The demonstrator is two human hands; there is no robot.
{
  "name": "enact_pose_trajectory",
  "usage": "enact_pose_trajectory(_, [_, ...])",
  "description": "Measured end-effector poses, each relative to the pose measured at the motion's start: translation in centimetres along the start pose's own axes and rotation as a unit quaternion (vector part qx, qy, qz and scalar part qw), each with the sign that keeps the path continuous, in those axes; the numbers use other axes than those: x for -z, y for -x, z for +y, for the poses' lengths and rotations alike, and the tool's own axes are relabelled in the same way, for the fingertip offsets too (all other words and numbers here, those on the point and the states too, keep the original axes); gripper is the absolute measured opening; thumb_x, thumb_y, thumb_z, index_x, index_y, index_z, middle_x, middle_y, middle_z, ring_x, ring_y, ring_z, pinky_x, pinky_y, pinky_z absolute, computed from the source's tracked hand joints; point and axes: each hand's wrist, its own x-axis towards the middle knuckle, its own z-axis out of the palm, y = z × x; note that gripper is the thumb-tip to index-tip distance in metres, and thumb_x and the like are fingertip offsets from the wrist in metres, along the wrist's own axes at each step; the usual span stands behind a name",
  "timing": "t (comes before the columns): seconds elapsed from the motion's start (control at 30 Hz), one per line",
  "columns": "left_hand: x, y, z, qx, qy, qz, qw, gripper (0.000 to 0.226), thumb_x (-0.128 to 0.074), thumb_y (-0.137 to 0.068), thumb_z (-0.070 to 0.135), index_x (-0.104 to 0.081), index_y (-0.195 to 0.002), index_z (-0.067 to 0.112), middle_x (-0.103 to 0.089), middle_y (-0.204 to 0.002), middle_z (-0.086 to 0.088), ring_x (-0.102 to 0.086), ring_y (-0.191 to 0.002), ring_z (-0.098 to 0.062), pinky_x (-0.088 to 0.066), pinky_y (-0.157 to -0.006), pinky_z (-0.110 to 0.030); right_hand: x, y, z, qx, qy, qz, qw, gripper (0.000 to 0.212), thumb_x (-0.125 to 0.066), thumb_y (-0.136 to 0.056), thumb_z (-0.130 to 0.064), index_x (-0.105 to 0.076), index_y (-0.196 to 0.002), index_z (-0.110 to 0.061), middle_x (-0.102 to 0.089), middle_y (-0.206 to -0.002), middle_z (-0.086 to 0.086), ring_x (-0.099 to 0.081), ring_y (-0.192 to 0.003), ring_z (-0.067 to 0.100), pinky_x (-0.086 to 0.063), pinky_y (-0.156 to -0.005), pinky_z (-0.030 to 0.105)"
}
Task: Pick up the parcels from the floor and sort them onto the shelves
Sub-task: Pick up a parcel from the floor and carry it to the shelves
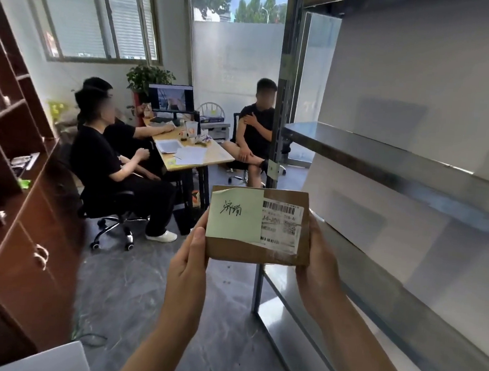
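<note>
Now both hands grip parcel (259, 226) edges, beside shelf (387, 156)

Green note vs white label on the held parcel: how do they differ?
The green note is handwritten; the white label is printed with barcodes. The green note sits left, its top corner curling; the white label sits right. The green note overlaps the white label's edge. Both are stuck on the parcel.

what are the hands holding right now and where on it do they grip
Both hands hold one flat brown cardboard parcel bearing a pale green note and white barcode label. The left hand grips its left edge, the right hand its right edge.
</note>
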Motion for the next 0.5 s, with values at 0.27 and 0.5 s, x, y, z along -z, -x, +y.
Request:
enact_pose_trajectory(0.27, [-4.7, -4.5, -1.1, -0.013, -0.004, 0.013, 1.000, 0.043, -0.045, -0.096, 0.051, -0.063, -0.134, 0.045, -0.063, -0.142, 0.017, -0.052, -0.138, -0.003, -0.037, -0.120, -0.041, 2.6, -6.8, -1.2, 0.004, -0.069, -0.033, 0.997, 0.043, -0.042, -0.107, -0.041, -0.083, -0.097, -0.033, -0.082, -0.098, -0.002, -0.078, -0.087, 0.011, -0.060, -0.063, 0.018])
enact_pose_trajectory(0.5, [-7.4, -6.5, -3.6, 0.002, -0.001, 0.044, 0.999, 0.037, -0.044, -0.097, 0.048, -0.066, -0.125, 0.055, -0.066, -0.138, 0.019, -0.055, -0.134, -0.001, -0.040, -0.112, -0.031, 4.7, -11.2, -0.6, -0.021, -0.067, -0.045, 0.997, 0.042, -0.044, -0.106, -0.041, -0.083, -0.098, -0.029, -0.082, -0.100, 0.001, -0.079, -0.087, 0.013, -0.060, -0.063, 0.019])
